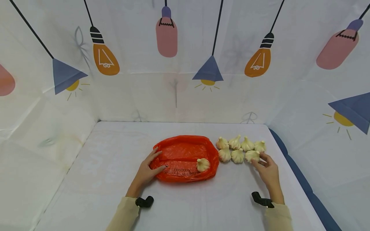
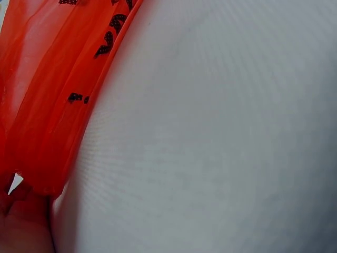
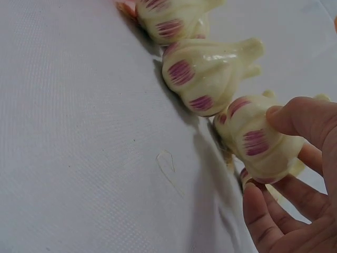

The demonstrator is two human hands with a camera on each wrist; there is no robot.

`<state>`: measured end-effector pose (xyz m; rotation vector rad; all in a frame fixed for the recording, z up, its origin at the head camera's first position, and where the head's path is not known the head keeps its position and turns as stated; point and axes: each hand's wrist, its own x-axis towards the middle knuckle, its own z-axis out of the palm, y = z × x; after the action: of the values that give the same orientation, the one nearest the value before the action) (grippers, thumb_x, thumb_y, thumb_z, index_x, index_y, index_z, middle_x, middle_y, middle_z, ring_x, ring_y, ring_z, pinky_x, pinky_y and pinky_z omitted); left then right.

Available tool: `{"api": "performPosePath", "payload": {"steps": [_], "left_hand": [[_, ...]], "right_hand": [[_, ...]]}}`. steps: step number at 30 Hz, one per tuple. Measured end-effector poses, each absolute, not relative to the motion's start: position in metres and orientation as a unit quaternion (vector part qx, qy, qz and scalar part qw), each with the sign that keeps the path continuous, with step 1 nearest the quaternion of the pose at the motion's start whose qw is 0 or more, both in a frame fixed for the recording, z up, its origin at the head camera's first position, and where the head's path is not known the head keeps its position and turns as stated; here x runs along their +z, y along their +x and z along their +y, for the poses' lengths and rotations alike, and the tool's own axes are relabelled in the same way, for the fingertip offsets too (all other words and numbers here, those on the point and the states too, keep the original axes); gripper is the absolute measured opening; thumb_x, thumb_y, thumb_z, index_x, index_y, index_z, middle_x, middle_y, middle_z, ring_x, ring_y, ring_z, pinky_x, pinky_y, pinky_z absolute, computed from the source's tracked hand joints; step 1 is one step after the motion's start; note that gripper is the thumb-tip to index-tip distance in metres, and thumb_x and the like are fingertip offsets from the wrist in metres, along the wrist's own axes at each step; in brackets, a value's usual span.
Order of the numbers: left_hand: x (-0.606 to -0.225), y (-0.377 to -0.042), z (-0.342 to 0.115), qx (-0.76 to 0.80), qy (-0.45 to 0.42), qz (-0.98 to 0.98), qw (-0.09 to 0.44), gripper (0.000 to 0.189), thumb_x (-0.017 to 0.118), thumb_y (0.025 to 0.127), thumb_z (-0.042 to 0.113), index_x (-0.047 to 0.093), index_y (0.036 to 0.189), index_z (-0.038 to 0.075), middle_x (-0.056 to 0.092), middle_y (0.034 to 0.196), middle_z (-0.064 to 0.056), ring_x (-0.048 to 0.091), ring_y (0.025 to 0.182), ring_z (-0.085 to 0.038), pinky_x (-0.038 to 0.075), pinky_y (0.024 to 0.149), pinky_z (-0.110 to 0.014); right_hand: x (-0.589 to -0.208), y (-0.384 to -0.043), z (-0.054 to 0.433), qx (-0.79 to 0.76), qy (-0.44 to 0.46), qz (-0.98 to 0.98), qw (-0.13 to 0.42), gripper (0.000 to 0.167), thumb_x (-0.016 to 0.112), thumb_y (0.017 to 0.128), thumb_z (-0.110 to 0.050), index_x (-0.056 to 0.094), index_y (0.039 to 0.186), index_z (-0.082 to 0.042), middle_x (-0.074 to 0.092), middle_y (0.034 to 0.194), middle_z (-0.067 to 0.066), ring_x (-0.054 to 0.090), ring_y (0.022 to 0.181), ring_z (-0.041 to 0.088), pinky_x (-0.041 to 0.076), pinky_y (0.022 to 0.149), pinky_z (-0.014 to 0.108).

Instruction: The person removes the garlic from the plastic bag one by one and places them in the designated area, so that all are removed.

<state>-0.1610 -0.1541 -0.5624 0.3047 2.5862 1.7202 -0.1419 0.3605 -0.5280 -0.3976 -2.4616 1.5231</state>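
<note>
My left hand [image 1: 146, 170] holds the left side of a red plastic bag [image 1: 180, 138], thumb over its near rim and fingers at the far rim. The bag lies with its mouth spread, dark print showing inside, and one garlic bulb [image 1: 203, 165] sits toward its right. In the left wrist view, red film [image 2: 58, 105] covers much of that hand. My right hand [image 1: 268, 170] pinches a cream garlic bulb [image 3: 263, 138] with purple streaks between thumb and fingers, at the right end of the near row.
More garlic bulbs [image 1: 237, 156] stand in two rows right of the bag, close together. White cloth covers the table [image 1: 115, 147], and a sheet printed with lamps [image 1: 138, 93] hangs behind it. Dark blue material [image 1: 300, 175] runs along the right edge.
</note>
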Motion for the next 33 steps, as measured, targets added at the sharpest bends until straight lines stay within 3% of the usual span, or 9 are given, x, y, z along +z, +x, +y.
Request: {"api": "performPosePath", "payload": {"steps": [8, 19, 25, 33], "left_hand": [[-0.563, -0.161, -0.154, 0.559, 0.098, 0.823, 0.012, 0.072, 0.082, 0.088, 0.033, 0.052, 0.152, 0.019, 0.03, 0.169, -0.003, 0.021, 0.159, -0.035, 0.022, 0.123, -0.066], [-0.561, -0.16, -0.154, 0.554, 0.085, 0.828, 0.021, 0.073, 0.082, 0.087, 0.037, 0.052, 0.152, 0.02, 0.031, 0.169, 0.002, 0.022, 0.158, -0.032, 0.027, 0.122, -0.064], [-0.56, -0.16, -0.153, 0.554, 0.084, 0.828, 0.023, 0.073, 0.082, 0.087, 0.037, 0.052, 0.152, 0.02, 0.031, 0.169, 0.002, 0.022, 0.159, -0.032, 0.026, 0.122, -0.064], [-0.56, -0.16, -0.153, 0.553, 0.089, 0.828, 0.019, 0.073, 0.081, 0.088, 0.036, 0.052, 0.152, 0.019, 0.029, 0.17, -0.001, 0.021, 0.158, -0.035, 0.025, 0.122, -0.064]], "right_hand": [[-0.534, -0.141, 0.362, 0.51, -0.146, -0.842, 0.099, 0.059, 0.073, 0.097, -0.024, 0.051, 0.146, 0.0, 0.051, 0.146, 0.019, 0.051, 0.092, -0.019, 0.05, 0.073, 0.004], [-0.538, -0.144, 0.362, 0.49, -0.167, -0.851, 0.091, 0.061, 0.073, 0.097, -0.026, 0.05, 0.148, -0.003, 0.051, 0.15, 0.018, 0.048, 0.091, -0.017, 0.046, 0.072, 0.002], [-0.538, -0.145, 0.361, 0.475, -0.179, -0.858, 0.079, 0.063, 0.073, 0.097, -0.031, 0.05, 0.149, -0.005, 0.051, 0.151, 0.019, 0.049, 0.099, -0.005, 0.044, 0.071, 0.002], [-0.539, -0.147, 0.361, 0.472, -0.175, -0.861, 0.08, 0.062, 0.073, 0.097, -0.032, 0.05, 0.148, -0.006, 0.05, 0.152, 0.022, 0.056, 0.118, 0.025, 0.042, 0.07, 0.002]]}}
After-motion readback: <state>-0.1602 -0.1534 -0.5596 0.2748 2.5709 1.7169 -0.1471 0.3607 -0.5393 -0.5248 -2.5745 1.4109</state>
